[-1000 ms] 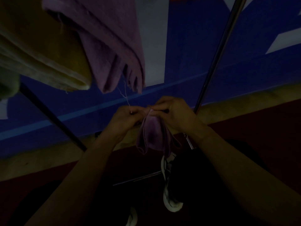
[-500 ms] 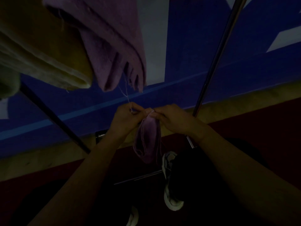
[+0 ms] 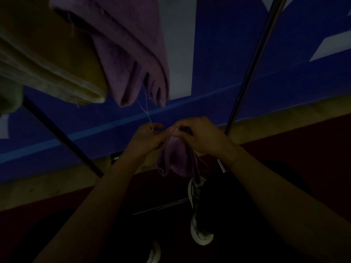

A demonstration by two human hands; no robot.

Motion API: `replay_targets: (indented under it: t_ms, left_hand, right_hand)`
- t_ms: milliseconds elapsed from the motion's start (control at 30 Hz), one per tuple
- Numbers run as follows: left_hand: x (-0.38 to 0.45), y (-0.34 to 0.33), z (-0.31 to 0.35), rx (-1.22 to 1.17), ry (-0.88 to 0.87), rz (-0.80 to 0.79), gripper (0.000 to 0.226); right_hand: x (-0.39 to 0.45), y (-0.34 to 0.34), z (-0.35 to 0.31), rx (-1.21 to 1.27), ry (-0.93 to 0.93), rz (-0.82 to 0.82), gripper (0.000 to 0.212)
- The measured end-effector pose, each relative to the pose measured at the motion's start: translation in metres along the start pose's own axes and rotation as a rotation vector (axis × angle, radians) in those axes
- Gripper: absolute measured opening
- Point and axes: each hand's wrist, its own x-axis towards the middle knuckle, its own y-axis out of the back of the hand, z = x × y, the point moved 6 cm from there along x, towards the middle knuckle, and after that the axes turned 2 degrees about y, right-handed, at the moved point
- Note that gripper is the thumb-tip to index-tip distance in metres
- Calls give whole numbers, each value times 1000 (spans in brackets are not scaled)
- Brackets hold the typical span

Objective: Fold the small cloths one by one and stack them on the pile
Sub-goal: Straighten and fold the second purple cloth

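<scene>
Both hands meet in front of me in very dim light. My left hand (image 3: pixel 147 138) has its fingers curled, pinching the top edge of the small purple cloth (image 3: pixel 175 158) at its left corner, and my right hand (image 3: pixel 201 136) pinches the same edge just beside it, fingers bent over the fabric. The two hands almost touch at the fingertips. The cloth hangs down from that pinched edge in loose folds, bunched rather than flat, its lower hem drooping between my forearms.

A thin pale thread (image 3: pixel 146 111) runs up from my left hand's fingers to the pile of folded purple cloths (image 3: pixel 133 50) above and to the left (whether the thread comes from the held cloth or from the pile, I cannot tell). The pile's folded edges point down toward my hands but stay apart from them. Just left of the pile lies a folded yellowish towel (image 3: pixel 57 69), touching it.

A shiny metal pole (image 3: pixel 254 59) slants down on the right, passing behind my right hand, and a dark bar (image 3: pixel 62 137) slants on the left. Behind them is a blue and white surface (image 3: pixel 218 54). Below my hands I see a white-soled shoe (image 3: pixel 197 232) on dark red floor (image 3: pixel 303 141).
</scene>
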Motion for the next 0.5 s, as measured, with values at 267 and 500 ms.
replay_targets:
  t_ms: [267,500]
  left_hand:
    - [18,27,-11,734,-241,-126,36]
    - [17,16,-22,984,-207,-110,23]
  right_hand:
    - [2,16,10,22,-65,53,13]
    - [2,20,4,16,-32,60,16]
